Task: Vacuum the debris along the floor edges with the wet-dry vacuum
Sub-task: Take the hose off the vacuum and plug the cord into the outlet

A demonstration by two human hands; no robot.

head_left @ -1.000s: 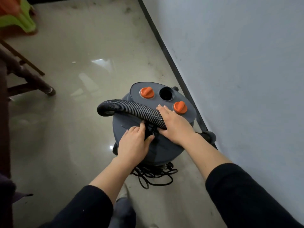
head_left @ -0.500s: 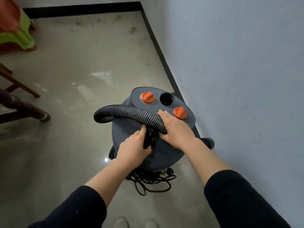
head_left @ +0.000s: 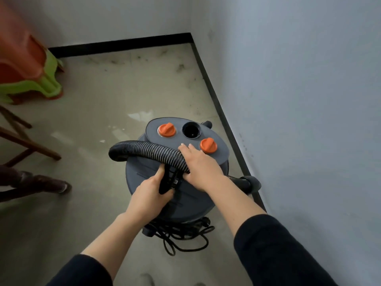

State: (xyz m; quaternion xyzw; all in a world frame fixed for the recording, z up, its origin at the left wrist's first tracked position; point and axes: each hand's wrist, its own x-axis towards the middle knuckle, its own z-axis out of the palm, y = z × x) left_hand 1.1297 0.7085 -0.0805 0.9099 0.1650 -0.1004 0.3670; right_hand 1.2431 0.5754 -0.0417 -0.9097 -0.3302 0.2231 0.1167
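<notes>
At the near foot of the wet-dry vacuum (head_left: 185,203), a black power cord (head_left: 185,237) lies in loose loops on the floor (head_left: 103,112). It should be kept clear of the castors before the drum is rolled any further. Just beyond, the left hand (head_left: 150,195) has its fingers curled round the black carry handle (head_left: 165,180) on the lid. The right hand (head_left: 200,168) lies flat over the ribbed hose (head_left: 148,150), fingers stretched out, pinning it down.

The step appears to be bringing the machine into position, just beside the black skirting (head_left: 216,100) on the right. A steady push from the handle, with the hose held so it cannot slide off, would serve best.

Farther on, two orange knobs (head_left: 167,130) flank an open port (head_left: 191,130). The hose probably has to be plugged in there before any suction. Dark debris (head_left: 179,68) lies along the far edge and in the right corner, well apart from the vacuum. Stacked plastic stools (head_left: 31,65) stand far left.
</notes>
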